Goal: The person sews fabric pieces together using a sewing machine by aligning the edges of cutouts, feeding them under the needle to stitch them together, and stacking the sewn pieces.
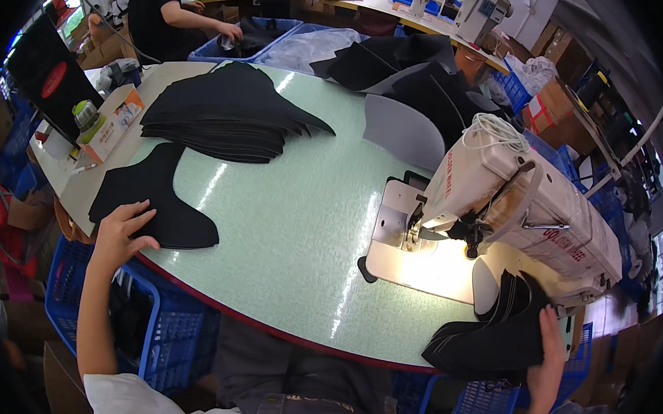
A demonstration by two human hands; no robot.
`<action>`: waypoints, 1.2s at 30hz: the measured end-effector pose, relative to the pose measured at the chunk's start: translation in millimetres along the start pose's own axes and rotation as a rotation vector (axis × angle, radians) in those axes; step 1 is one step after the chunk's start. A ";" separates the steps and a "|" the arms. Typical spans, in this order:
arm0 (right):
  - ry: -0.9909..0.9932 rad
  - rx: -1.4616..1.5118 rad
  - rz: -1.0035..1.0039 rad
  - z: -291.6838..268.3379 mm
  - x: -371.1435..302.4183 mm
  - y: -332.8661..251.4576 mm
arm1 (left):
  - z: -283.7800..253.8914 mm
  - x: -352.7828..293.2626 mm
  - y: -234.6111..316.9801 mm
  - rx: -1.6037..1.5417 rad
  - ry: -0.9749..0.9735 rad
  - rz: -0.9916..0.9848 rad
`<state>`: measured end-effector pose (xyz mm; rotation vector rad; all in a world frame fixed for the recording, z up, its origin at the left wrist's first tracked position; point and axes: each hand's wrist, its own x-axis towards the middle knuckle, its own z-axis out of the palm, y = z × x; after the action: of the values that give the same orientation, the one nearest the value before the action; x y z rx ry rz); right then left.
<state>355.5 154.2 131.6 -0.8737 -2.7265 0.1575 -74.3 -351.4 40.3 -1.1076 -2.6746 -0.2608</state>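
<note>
Black fabric bundle (482,349) sits at the near right edge of the table (285,227), curved upward, its layered edges fanned toward the sewing machine (529,196). The right hand (548,357) lies along its outer right side, fingers extended and close together; the thumb is hidden, so I cannot tell whether it pinches the layers or merely braces them. Because the bundle stands so close to the table edge, support from below and outside seems wise, with light pressure so that the layers do not slide apart.

A little farther off, at the left, the left hand (126,232) rests with fingers spread and thumb apart on the near left part of a black curved piece (161,200), touching it without closing around it. That piece lies flat; how many layers it has is unclear. A flat palm should steady it better than fingertips alone, and drawing it evenly would avoid creasing its narrow end.

On the right, the lit metal plate (426,270) lies under the needle area; fingers are best well clear of it. Farther, at the left, a tall black stack (223,117) rests on the table, with a grey panel (403,128) to its right.
</note>
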 end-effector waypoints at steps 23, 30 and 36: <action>-0.182 -0.213 -1.034 81.1 92.4 -95.8 | 33.4 4.3 -85.1 -0.840 0.168 -0.788; -0.121 -0.167 -0.914 111.0 75.8 -86.2 | 47.9 -2.6 -63.1 -0.043 0.083 -0.415; -0.411 0.000 -0.758 99.7 87.5 -79.3 | -14.5 43.1 -7.7 -0.397 0.058 -0.405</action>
<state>214.3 138.9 70.5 0.2675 -3.2114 0.1919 -107.2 -331.5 65.8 -0.6136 -2.8433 -0.9110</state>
